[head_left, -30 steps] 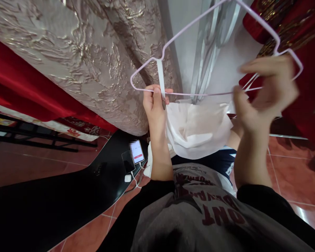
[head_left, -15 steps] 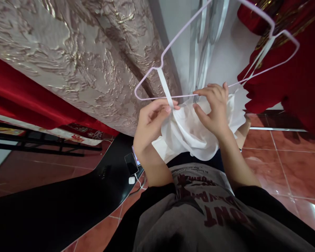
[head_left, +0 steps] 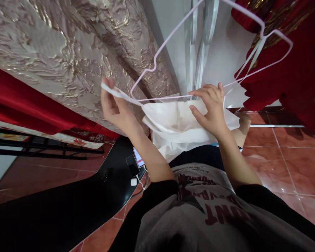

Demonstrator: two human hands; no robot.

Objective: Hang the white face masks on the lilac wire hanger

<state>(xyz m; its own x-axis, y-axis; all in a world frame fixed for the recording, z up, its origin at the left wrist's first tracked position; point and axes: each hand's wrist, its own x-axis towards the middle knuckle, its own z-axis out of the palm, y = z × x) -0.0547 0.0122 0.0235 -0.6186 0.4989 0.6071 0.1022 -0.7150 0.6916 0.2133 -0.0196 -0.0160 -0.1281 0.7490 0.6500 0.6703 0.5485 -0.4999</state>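
A pale pink hanger point(head_left: 170, 36) spans the upper middle, with a thin white garment point(head_left: 183, 117) hanging below its lower bar. My left hand point(head_left: 114, 105) is beyond the hanger's left end, its fingers closed around a white strap point(head_left: 123, 95). That strap is stretched sideways, off the hanger's left shoulder notch. The other strap point(head_left: 252, 57) stays looped over the right notch. My right hand point(head_left: 210, 108) lies at the lower bar and the garment's top edge, fingers spread and thumb apart; its fingertips seem to touch the bar.
Shiny embossed beige fabric point(head_left: 76, 45) drapes at the upper left. Red cloth point(head_left: 291, 84) with gold trim hangs at right. Two phones, one a dark phone point(head_left: 132, 165), and a white charger point(head_left: 133, 182) rest on a black surface point(head_left: 68, 206) at lower left. Red tiles point(head_left: 265, 140) cover the floor.
My left hand has moved left, drawing the strap off the hanger's left notch. The garment's top edge is spread wider. My right hand has kept its place at the bar.
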